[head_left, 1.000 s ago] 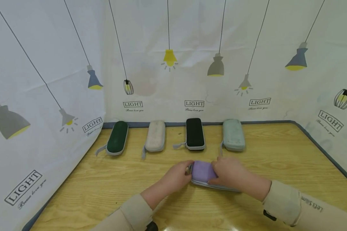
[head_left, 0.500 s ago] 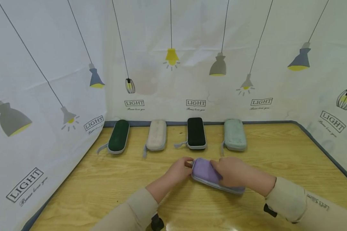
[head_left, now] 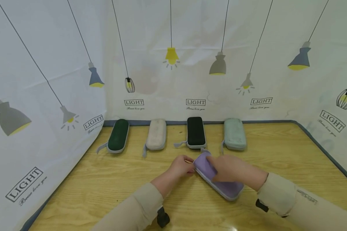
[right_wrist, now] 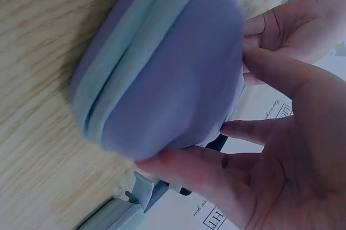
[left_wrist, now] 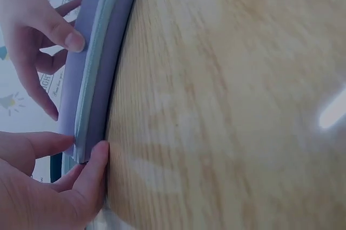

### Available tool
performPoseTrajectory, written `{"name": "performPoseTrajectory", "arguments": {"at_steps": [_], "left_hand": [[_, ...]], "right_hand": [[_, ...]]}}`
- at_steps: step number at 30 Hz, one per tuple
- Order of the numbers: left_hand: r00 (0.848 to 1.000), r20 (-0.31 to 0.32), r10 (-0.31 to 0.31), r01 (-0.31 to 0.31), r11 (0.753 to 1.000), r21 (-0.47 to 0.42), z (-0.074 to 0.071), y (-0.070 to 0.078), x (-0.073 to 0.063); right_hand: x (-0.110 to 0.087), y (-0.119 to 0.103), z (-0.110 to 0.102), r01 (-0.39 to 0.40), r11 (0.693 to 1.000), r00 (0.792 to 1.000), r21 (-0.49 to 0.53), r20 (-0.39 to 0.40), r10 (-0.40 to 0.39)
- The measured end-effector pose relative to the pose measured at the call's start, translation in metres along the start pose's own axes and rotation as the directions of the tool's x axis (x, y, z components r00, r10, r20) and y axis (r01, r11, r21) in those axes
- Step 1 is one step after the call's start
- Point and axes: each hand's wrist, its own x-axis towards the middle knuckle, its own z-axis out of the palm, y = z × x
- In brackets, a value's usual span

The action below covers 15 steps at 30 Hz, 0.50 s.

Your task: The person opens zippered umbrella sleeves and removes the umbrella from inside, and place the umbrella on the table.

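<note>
A purple zip case (head_left: 226,189) with a pale zip band lies slanted on the wooden table in the head view, its zip line drawn together along the visible side. At its far-left end, my left hand (head_left: 181,166) pinches the edge between thumb and finger, as the left wrist view shows on the case (left_wrist: 94,67). My right hand (head_left: 234,168) grips across the top; in the right wrist view its thumb and fingers spread over the case (right_wrist: 178,73). A grey pull strap (head_left: 203,149) sticks out past the far end.
Along the back edge stand a dark green case (head_left: 118,134), a cream case (head_left: 156,134), a black case (head_left: 195,131) and a mint case (head_left: 235,134), each with a grey strap. Behind them hangs a white sheet (head_left: 159,83) printed with lamps.
The purple case has turned clockwise: its left end has swung away from the person and its right end nearer. Its grey strap has come into sight. Both hands have stayed on it.
</note>
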Motion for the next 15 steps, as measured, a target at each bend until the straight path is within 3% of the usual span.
{"name": "performPoseTrajectory", "arguments": {"at_steps": [4,7,12,15], "left_hand": [[0.999,0.019,-0.048,0.049,0.998,-0.051,0.001,0.0,0.002],[0.992,0.087,-0.095,0.102,0.992,-0.075,0.002,-0.001,0.003],[0.955,0.227,-0.191,0.207,0.977,-0.053,0.0,-0.004,0.002],[0.927,0.31,-0.209,0.222,0.975,-0.007,-0.002,-0.005,0.0]], "right_hand": [[0.004,-0.004,0.0,-0.122,0.983,0.99,0.14,0.084,0.111],[0.006,-0.007,-0.001,-0.187,0.959,0.979,0.212,0.125,0.164],[0.009,-0.011,0.0,-0.198,0.958,0.977,0.21,0.116,0.176],[0.011,-0.012,0.003,-0.159,0.974,0.986,0.162,0.069,0.149]]}}
